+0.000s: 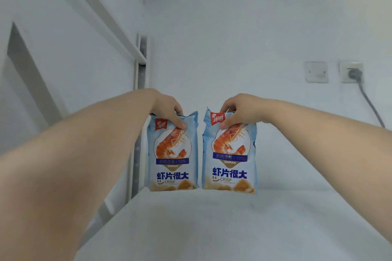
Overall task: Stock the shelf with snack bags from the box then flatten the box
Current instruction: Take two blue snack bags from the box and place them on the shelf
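Snack bag (172,154) pinched by left hand (167,110), second bag (230,154) by right hand (240,110).

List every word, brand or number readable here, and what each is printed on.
"虾片很大": left bag and right bag, large blue characters.
"CRISP": both bags, just below.
"XIAPIAN": both bags, under the blue band.
"10%": blue band on both; the characters before it are blurred.
Red corner logos: too blurred to read.
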